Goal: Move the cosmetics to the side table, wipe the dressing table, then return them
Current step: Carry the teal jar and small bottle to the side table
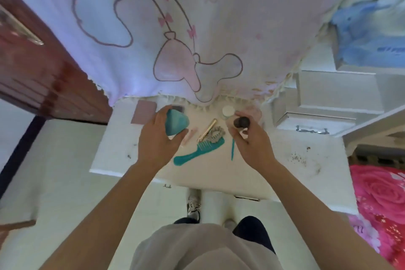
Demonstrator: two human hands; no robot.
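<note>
Over the white dressing table (269, 171), my left hand (156, 140) grips a teal container (176, 122) with a rounded top. My right hand (252, 140) holds a small bottle with a dark round cap (241, 122). Between the hands, on the table, lie a gold tube (207, 130), a grey scrunchie (215, 133), a teal comb (197, 153) and a thin teal stick (232, 149). A small white jar (228, 111) stands at the back, with a pink card (143, 112) at the back left and a pale pink item (189, 136) beside my left hand.
A cloth with pink cartoon prints (175, 39) hangs over the table's back. White drawers (328, 98) and a blue cloth (368, 35) are at right, a brown wooden door (43, 76) at left. A pink rose blanket (381, 204) lies lower right. Dark crumbs (300, 158) dot the table's right side.
</note>
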